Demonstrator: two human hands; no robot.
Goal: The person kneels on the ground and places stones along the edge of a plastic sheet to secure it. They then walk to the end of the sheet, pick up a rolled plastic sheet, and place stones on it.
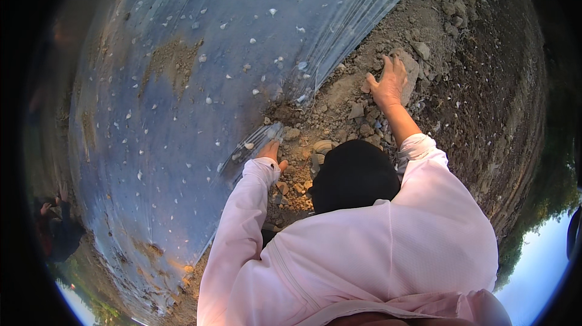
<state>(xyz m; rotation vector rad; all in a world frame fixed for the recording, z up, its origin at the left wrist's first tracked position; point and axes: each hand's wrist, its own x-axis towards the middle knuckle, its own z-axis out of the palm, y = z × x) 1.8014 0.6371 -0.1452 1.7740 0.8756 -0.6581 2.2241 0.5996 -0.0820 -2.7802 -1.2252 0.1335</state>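
Translucent plastic film (pixel 182 112) covers a soil bed, with many small whitish, clove-like pieces (pixel 209 100) scattered over it. At the film's edge my left hand (pixel 273 153) rests beside loose, pebbly soil; its grip is partly hidden by the sleeve. My right hand (pixel 390 81), fingers spread and bent, reaches over a large flat clod or stone (pixel 410 71) on the bare soil. Between my hands, the film's gathered edge (pixel 313 76) is pinned down near a small mound of darker soil (pixel 284 112).
Rocky soil with clods (pixel 450 12) borders the film on the right, beside darker ground (pixel 482 98). A dark-covered knee (pixel 357 176) is below my hands. At the far left edge another person (pixel 61 230) is seen with raised hands. Soil patches (pixel 170 64) lie on the film.
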